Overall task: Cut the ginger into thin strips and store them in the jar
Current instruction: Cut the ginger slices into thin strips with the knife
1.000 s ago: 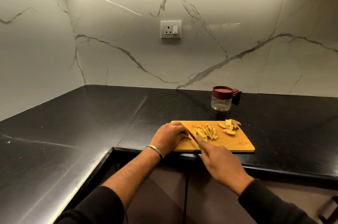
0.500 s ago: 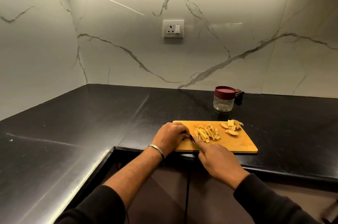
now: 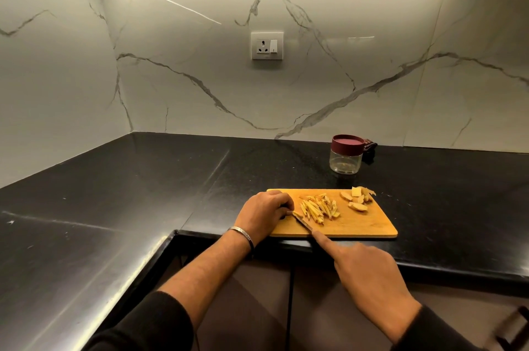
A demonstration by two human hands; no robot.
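Fingers of the left hand (image 3: 264, 211) are curled over a small ginger piece at the knife (image 3: 302, 221) held by the right hand (image 3: 369, 273), while light, slippery ginger strips (image 3: 319, 207) are best gathered by pinching on the cutting board (image 3: 372, 226), near the lidded jar (image 3: 345, 156).

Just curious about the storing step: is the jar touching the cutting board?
Apart. The head view shows a strip of black countertop between the jar and the cutting board.
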